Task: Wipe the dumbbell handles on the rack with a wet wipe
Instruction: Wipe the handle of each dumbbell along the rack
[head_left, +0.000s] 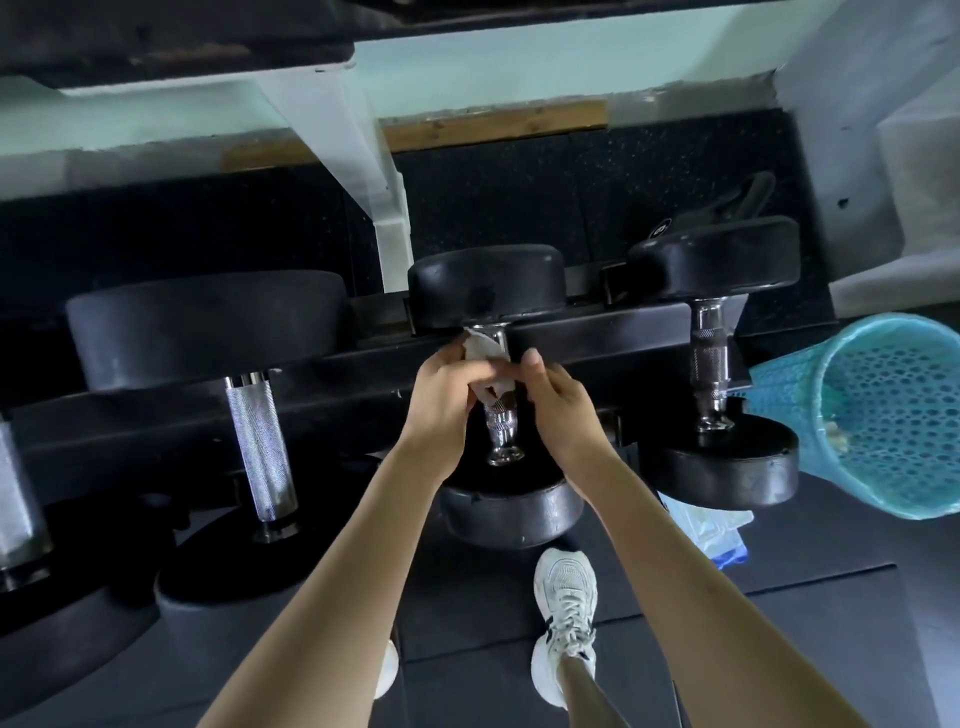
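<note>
Looking down from the head view onto a black rack, whose rails carry a row of dumbbells with their handles running toward the viewer. Both hands meet at the middle dumbbell. The upper part of its chrome handle is wrapped in a white wet wipe. The left hand curls its fingers round the wipe and the handle from the left. The right hand pinches the wipe's right edge against the handle, thumb raised. The lower part of the handle (knurled, ending in a flared collar at the near head) shows bare below the hands. A larger dumbbell lies to the left, and a right dumbbell of similar size to the middle one lies to the right. Just beside the latter stands a blue perforated basket. On the dark floor mat below are a white laced shoe and a clear packet with a blue edge.
</note>
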